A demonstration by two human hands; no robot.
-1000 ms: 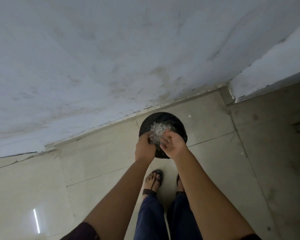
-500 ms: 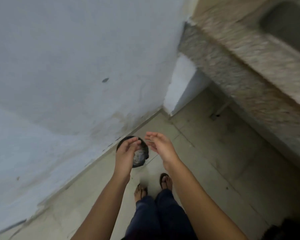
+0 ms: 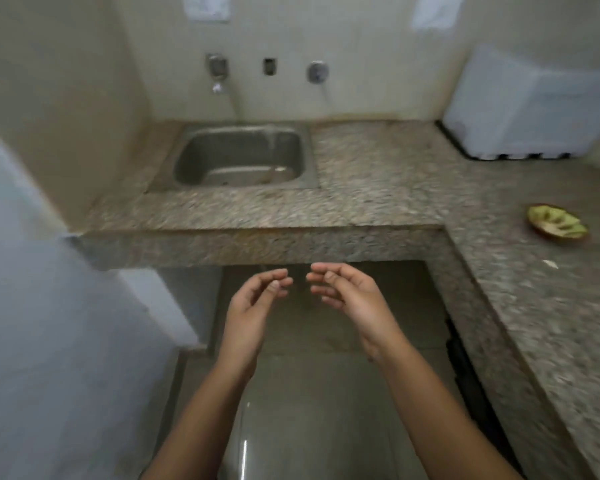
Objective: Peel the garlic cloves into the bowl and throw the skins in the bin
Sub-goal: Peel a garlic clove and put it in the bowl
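L-shaped speckled granite counter (image 3: 378,174), motion-blurred. Steel sink (image 3: 222,157) set in its left end; tap (image 3: 217,72) on beige wall (image 3: 361,46) above. White box (image 3: 534,109) back right. Glossy grey floor (image 3: 309,393).

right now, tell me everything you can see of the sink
The sink is a rectangular basin with rounded corners, made of dull grey metal, likely stainless steel, with a flat rim. It sits sunk into the speckled stone counter at its left end, under a wall tap. Nothing shows inside it, and blur hides the drain.
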